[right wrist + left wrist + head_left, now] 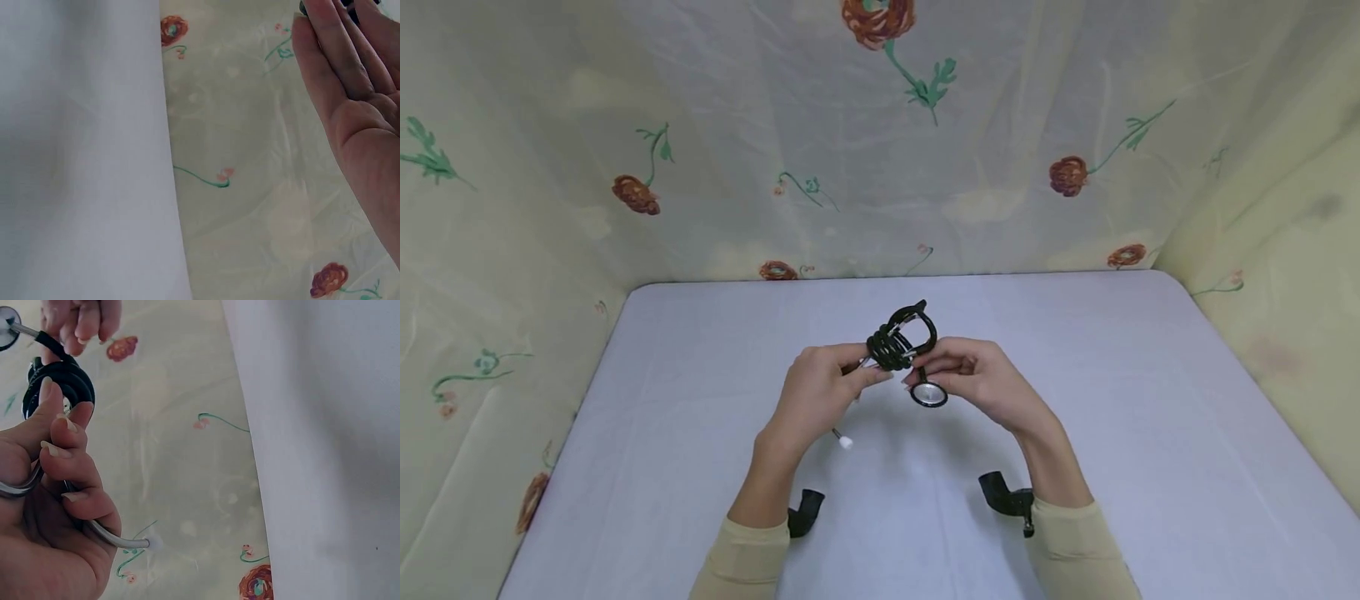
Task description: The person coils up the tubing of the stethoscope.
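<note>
Above the bench [700, 467], between both hands: coiled stethoscope [898, 342], left hand [820, 396] clamped round its metal tubes, right hand [977, 379] pinching tubing by the chest piece [928, 393] (axis roughly left-right).

Pale lavender cloth-covered desk [1150, 433] lies bare left, right and beyond both hands; open passage on every side. Only obstacle above it: the coiled black-tubed stethoscope with metal chest piece [904, 346], held up between left hand [820, 396] and right hand [981, 379] at centre. Cream floral fabric curtain [850, 167] walls the desk at back, left and right edges, closing off reach past them
</note>
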Demonstrator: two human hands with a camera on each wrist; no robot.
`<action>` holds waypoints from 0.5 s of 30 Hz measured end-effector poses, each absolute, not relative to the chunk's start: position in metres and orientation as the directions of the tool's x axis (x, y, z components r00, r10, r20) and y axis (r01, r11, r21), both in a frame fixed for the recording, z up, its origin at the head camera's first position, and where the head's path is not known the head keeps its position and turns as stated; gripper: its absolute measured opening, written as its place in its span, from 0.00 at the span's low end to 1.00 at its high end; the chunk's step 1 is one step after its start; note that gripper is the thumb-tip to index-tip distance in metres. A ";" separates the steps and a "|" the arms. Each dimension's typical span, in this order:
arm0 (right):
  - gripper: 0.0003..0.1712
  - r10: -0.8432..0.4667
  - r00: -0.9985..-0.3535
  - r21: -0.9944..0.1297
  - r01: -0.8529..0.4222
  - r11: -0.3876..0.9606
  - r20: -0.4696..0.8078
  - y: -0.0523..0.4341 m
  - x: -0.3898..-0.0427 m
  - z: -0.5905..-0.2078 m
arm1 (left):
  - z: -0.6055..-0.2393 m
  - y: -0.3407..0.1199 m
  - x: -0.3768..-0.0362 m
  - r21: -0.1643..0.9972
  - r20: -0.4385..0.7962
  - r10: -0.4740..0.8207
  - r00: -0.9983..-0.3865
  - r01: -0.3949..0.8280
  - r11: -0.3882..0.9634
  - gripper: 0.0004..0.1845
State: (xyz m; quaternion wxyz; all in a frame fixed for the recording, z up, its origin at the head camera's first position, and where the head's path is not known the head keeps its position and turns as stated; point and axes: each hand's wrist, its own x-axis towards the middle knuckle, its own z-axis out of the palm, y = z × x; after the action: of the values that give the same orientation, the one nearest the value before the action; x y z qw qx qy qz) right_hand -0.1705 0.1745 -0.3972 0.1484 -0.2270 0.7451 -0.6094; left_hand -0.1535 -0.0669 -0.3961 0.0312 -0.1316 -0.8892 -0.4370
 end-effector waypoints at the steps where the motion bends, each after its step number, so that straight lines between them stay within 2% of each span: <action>1: 0.13 -0.496 -0.866 -0.972 -0.166 0.168 0.062 0.173 -0.170 -0.396 | -0.396 -0.067 -0.154 0.771 0.170 0.202 -0.964 0.258 0.583 0.07; 4: 0.11 -0.454 -0.887 -0.972 -0.174 0.156 0.086 0.167 -0.170 -0.398 | -0.397 -0.067 -0.155 0.770 0.171 0.192 -0.966 0.253 0.586 0.07; 8: 0.06 -0.431 -0.896 -0.986 -0.151 0.073 0.105 0.159 -0.172 -0.404 | -0.400 -0.066 -0.156 0.737 0.182 0.185 -0.966 0.259 0.625 0.08; 15: 0.08 -0.334 -0.937 -0.989 -0.133 0.064 0.104 0.152 -0.174 -0.410 | -0.403 -0.060 -0.155 0.590 0.298 0.208 -0.931 0.351 0.727 0.09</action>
State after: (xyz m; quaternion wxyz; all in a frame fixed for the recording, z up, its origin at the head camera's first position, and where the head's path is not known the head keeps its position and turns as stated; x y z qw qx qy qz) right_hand -0.1743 0.1520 -0.4103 0.0758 -0.1609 0.7254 -0.6650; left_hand -0.1554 -0.0596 -0.4029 0.1063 -0.1515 -0.9230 -0.3373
